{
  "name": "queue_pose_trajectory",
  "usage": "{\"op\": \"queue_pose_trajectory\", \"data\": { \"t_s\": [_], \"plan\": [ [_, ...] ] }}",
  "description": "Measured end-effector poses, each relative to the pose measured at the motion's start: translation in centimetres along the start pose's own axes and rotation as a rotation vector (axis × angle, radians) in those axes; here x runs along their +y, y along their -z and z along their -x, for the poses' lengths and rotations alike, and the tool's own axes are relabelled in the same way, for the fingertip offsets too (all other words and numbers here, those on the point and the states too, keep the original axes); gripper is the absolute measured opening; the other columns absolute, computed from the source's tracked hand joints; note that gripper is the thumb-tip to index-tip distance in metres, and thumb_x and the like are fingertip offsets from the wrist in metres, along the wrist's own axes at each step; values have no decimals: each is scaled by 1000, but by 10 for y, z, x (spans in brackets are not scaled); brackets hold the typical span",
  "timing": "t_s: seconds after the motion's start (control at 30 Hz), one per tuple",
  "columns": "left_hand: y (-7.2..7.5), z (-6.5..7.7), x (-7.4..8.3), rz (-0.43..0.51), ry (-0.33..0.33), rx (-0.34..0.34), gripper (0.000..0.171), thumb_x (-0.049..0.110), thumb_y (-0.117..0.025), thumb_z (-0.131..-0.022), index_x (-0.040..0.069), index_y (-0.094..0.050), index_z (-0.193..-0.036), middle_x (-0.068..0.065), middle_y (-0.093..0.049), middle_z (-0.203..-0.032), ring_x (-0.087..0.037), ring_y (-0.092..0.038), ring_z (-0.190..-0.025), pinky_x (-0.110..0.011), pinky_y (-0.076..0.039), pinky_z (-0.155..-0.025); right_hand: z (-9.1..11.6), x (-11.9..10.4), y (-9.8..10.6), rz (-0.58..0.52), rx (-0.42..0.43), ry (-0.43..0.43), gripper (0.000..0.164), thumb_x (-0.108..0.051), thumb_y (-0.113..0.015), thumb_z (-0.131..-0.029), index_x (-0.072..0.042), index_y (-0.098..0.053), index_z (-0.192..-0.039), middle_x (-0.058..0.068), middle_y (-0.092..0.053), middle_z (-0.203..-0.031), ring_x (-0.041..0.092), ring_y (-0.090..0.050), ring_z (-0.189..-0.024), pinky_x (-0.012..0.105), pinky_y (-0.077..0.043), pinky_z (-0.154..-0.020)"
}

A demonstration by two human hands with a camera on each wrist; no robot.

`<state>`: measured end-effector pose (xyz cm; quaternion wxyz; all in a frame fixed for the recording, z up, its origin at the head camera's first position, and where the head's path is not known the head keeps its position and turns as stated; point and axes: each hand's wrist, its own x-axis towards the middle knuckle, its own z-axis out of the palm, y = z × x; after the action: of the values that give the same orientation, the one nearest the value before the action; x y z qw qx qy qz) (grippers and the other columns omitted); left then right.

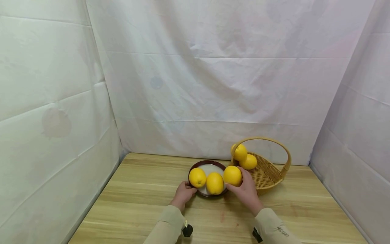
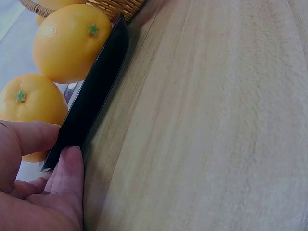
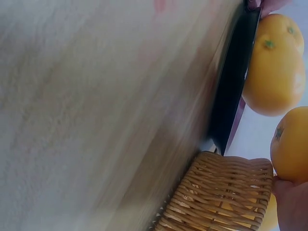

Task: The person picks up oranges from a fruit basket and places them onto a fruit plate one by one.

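A dark-rimmed plate with a pale inside (image 1: 209, 166) sits on the wooden table, bearing two oranges, one at its left (image 1: 197, 177) and one at its front (image 1: 214, 183). My left hand (image 1: 183, 194) pinches the plate's rim at the left, thumb and fingers on either side of the dark edge (image 2: 94, 94) in the left wrist view. Another orange (image 1: 233, 176) is in my right hand (image 1: 246, 190), gripped over the plate's right side. In the right wrist view this orange (image 3: 291, 144) hangs apart from those on the plate, above the wicker wall.
Right behind the right hand stands a wicker basket (image 1: 268, 172) with a tall arched handle. Two more oranges lie at its left end, one higher (image 1: 239, 152) and one lower (image 1: 249, 162). White cloth (image 1: 213, 88) walls the table at the back and both sides.
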<state>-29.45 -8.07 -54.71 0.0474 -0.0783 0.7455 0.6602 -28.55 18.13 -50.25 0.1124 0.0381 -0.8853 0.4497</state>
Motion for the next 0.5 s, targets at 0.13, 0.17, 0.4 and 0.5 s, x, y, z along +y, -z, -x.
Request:
{"op": "queue_pose_trajectory", "data": {
  "t_s": [0.13,0.17,0.4,0.5],
  "plan": [
    [0,1,1,-9,6,-5,43,6,-69,-90,-11,-50,-124,-20,-60,-103,-23,-63,-89,-29,-58,-79,4,-1,-3,3,5,7,90,-35,-86,-79,-5,-40,-150,18,-47,-146,35,-52,-123,57,-45,-102],
    [0,1,1,-9,18,0,43,5,-70,-89,-10,-50,-125,-20,-61,-105,-23,-63,-91,-31,-58,-81,5,-1,-3,4,4,12,90,-35,-86,-79,-5,-40,-150,18,-47,-146,35,-52,-123,57,-45,-101],
    [0,0,3,-41,30,-3,42,6,-69,-91,-9,-50,-126,-19,-61,-106,-22,-63,-92,-33,-57,-81,9,-3,-9,1,-3,-6,88,-35,-86,-79,-8,-40,-149,17,-47,-145,35,-52,-124,56,-45,-103],
    [0,-2,0,-32,28,-5,42,6,-68,-92,-10,-49,-125,-21,-61,-108,-23,-63,-93,-33,-57,-82,10,-3,-11,5,-4,-12,87,-34,-87,-79,-8,-41,-148,17,-48,-144,35,-52,-123,57,-45,-103]
  ]
}}
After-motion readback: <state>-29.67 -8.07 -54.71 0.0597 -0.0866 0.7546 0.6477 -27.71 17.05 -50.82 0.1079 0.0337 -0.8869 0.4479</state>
